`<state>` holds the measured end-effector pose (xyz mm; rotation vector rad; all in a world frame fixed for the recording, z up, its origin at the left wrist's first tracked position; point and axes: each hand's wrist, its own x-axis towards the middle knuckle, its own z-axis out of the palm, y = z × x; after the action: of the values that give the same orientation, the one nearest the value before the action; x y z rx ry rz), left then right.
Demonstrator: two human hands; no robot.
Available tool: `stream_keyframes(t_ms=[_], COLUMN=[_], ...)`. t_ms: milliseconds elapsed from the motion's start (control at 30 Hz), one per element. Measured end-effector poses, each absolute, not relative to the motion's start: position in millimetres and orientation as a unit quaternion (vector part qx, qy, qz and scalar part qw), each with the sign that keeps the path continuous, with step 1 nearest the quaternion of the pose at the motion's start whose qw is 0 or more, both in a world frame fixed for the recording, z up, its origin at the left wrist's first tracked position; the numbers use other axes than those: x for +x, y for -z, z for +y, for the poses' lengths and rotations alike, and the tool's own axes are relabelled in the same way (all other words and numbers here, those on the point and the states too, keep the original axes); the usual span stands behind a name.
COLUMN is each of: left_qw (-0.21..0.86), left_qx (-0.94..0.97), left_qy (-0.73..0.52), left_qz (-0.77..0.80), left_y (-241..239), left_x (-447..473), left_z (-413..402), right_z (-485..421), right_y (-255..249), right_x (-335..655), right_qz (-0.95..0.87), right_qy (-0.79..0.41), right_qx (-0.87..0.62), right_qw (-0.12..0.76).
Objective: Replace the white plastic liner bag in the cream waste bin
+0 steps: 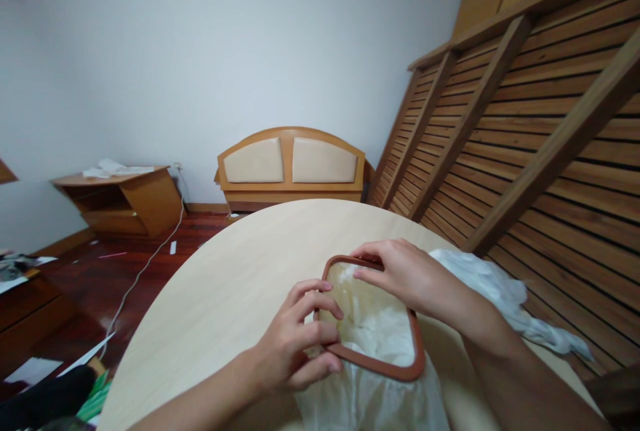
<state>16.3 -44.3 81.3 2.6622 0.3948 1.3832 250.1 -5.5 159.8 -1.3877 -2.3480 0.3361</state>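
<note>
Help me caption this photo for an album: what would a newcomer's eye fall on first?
Probably the brown frame with thin white plastic inside and below it, low and right of centre, the left grip at its left side, the right grip on its upper edge. Next, the slatted wooden panel sloping along the right, then the cream-padded headboard near the far wall.

Frame (421, 353) smooth, satin; bag (370, 398) thin, translucent plastic; tabletop (240, 284) matt, wood-grained; floor (100, 281) glossy wood.
</note>
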Motion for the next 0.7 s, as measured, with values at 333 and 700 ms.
stream_keyframes(t_ms=[333,700], left_qw=[0.057,0.146], left_qx=[0.834,0.680], left_qy=[-0.525,-0.615], left_qz=[0.160,0.372], left_y=[-84,-74], left_x=[10,17], left_z=[-49,-35], right_z=[-27,-35], right_y=[-175,-159], right_x=[231,204], right_qz=[-0.827,-0.856], right_qy=[-0.046,0.083], right_qx=[-0.526,-0.417], right_qw=[0.190,0.293])
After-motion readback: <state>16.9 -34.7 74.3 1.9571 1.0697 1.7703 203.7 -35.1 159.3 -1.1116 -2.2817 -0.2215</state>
